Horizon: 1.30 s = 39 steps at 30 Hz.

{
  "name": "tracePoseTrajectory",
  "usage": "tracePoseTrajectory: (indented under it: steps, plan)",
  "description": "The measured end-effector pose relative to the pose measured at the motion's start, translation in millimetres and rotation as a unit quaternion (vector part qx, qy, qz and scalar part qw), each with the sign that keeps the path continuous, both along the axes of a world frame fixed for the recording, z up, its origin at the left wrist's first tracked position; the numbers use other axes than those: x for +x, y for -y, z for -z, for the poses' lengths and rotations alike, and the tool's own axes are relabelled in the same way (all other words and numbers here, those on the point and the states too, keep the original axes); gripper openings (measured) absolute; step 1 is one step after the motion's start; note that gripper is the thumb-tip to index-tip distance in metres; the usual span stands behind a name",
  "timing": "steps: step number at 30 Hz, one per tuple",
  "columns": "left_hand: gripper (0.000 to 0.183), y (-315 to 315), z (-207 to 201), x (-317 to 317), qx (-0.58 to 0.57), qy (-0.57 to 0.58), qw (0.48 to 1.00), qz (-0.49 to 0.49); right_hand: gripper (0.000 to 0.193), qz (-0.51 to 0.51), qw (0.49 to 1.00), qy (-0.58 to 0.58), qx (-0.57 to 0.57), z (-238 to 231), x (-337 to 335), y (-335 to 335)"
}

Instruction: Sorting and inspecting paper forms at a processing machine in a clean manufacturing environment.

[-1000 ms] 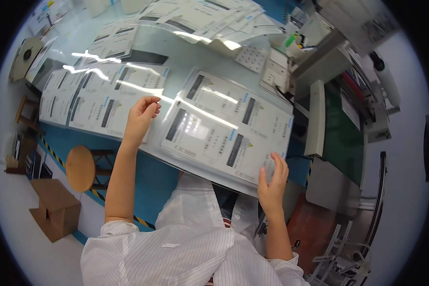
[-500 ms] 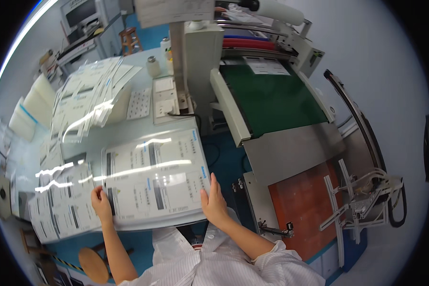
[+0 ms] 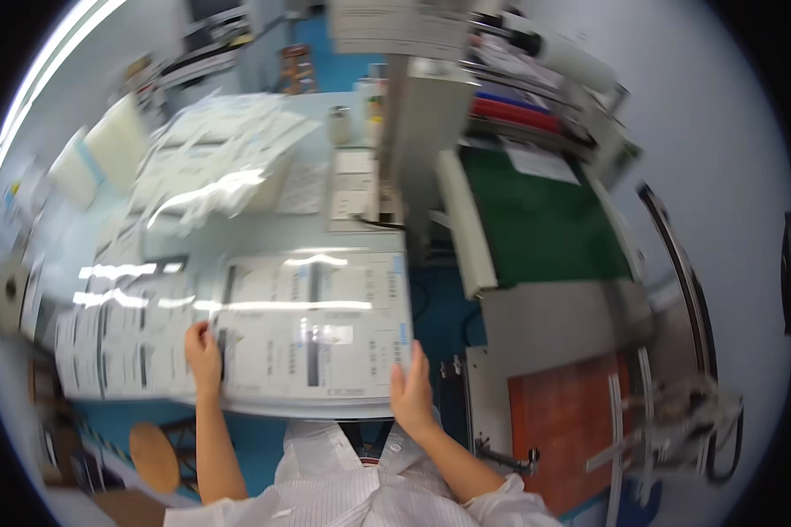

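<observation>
A stack of clear-glossy printed sheets (image 3: 272,356) lies near the front edge of the table, with dark bars and small blue marks on the top one. My left hand (image 3: 204,358) rests against the stack's left edge, its fingers loosely bent and not closed round anything visible. Along the right edge my right hand (image 3: 413,395) touches the sheets with straight fingers, the thumb apart from them. Motion blur softens the fingertips. To the left of my left hand lies a second group of printed sheets (image 3: 125,347).
Farther back on the table (image 3: 204,244) are a fanned pile of sheets (image 3: 198,132), a small bottle (image 3: 339,125) and a switch panel (image 3: 353,186). On the right stands a machine with a green conveyor belt (image 3: 540,220), an orange plate (image 3: 558,422) and metal arms. A stool (image 3: 154,457) is lower left.
The view has turned, so the table and machine appear shifted right and straighter. Both hands stay at the two side edges of the stack.
</observation>
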<state>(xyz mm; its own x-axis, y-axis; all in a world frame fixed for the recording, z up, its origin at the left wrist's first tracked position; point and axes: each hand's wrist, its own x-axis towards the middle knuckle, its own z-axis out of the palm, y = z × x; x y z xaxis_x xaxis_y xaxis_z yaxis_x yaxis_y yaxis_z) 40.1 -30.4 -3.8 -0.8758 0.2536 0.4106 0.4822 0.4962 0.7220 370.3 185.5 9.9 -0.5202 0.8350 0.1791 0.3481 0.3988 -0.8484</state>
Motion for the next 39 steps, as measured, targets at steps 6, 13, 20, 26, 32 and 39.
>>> tracePoseTrajectory:
  steps: [6,13,20,26,32,39]
  plan:
    - [0.017,-17,-8,9,0.008,-0.06,0.998,-0.025,0.051,-0.01,1.0,-0.024,0.002,13,7,-3]
    - [0.014,-14,-20,28,0.039,-0.024,0.997,-0.059,0.048,-0.027,0.999,0.023,0.007,20,12,-8]
    - [0.015,-11,-23,29,0.037,-0.014,0.998,-0.046,0.047,-0.051,0.998,0.029,0.009,25,12,-13]
    - [0.015,-13,-22,27,0.031,-0.017,0.999,-0.033,0.047,-0.03,1.0,0.002,0.01,18,9,-7]
    - [0.015,-13,-23,28,0.04,-0.013,0.998,-0.037,0.047,-0.035,0.999,0.016,0.03,25,10,-11]
    - [0.016,-13,-26,28,0.028,-0.002,0.999,-0.034,0.047,-0.044,0.999,0.007,0.012,19,10,-9]
